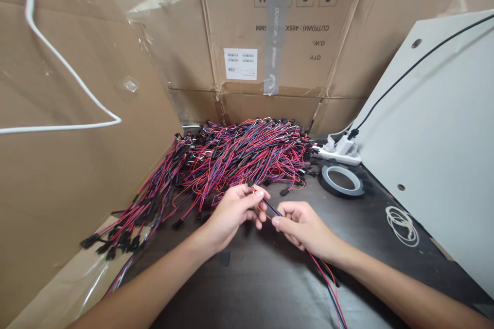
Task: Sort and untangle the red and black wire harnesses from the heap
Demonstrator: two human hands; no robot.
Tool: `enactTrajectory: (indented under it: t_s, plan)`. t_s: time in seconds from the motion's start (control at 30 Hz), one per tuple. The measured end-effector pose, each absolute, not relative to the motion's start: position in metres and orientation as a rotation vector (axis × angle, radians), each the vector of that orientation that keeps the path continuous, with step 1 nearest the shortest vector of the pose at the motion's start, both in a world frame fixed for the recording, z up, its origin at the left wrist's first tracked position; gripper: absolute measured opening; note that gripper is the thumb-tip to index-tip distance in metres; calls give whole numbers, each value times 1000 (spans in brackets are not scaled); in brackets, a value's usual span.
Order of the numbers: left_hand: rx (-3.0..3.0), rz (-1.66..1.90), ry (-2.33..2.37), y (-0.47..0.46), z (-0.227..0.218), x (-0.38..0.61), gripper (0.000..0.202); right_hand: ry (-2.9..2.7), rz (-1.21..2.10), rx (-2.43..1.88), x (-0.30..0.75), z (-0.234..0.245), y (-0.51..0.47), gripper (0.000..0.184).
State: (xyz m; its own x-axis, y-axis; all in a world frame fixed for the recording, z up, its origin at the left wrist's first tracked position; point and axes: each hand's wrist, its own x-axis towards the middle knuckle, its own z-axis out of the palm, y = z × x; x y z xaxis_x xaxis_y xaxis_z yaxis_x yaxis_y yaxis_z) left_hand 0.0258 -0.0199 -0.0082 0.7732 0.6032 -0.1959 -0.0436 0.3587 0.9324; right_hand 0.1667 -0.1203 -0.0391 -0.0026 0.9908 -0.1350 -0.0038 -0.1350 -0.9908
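Between my two hands runs a wire harness (pixel 327 288) of red, orange, dark blue and black wires. My left hand (pixel 240 211) pinches it close to a small black connector (pixel 250 183) at its upper end. A short way along, my right hand (pixel 303 223) is closed round the same wires, which trail below it toward the front edge of the view. Just beyond my hands lies a big pile of similar wire harnesses (pixel 247 157) with black connectors. A separate bunch of harnesses (pixel 146 205) spreads down to the left, its connectors over the cardboard.
Right of the pile is a roll of black tape (pixel 327 186), with a white power strip (pixel 349 158) behind it. A coiled pale cord (pixel 402 226) lies farther right. Cardboard walls (pixel 193 46) enclose the back and left; a white panel (pixel 436 128) stands at right.
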Motion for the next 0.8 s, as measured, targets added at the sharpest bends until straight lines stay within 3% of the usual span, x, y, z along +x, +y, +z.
enactTrajectory:
  t_s: [0.8]
  plan:
    - [1042, 723, 614, -10, -4, 25, 26, -1092, 1394, -1242, 164, -36, -121, 29]
